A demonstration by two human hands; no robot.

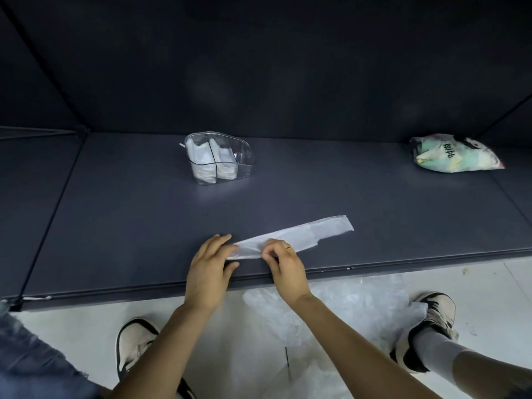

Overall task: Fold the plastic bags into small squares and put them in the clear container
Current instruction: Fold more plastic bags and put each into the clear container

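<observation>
On a dark blue-grey surface point(144, 211) we see a plastic bag point(302, 234) folded into a long strip near the front edge. Our left hand point(211, 266) presses its near end flat; our right hand point(283, 262) seems to pinch it. The clear container point(244, 161) sits farther back, holding folded bags.

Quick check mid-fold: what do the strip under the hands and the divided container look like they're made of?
Folded strip: thin, whitish translucent plastic film, by its wrinkles and the dark surface showing faintly through.
Clear container: seemingly rigid, glossy transparent plastic; the folded white bags show through its walls and the rim catches highlights. Glass can't be ruled out.
</observation>
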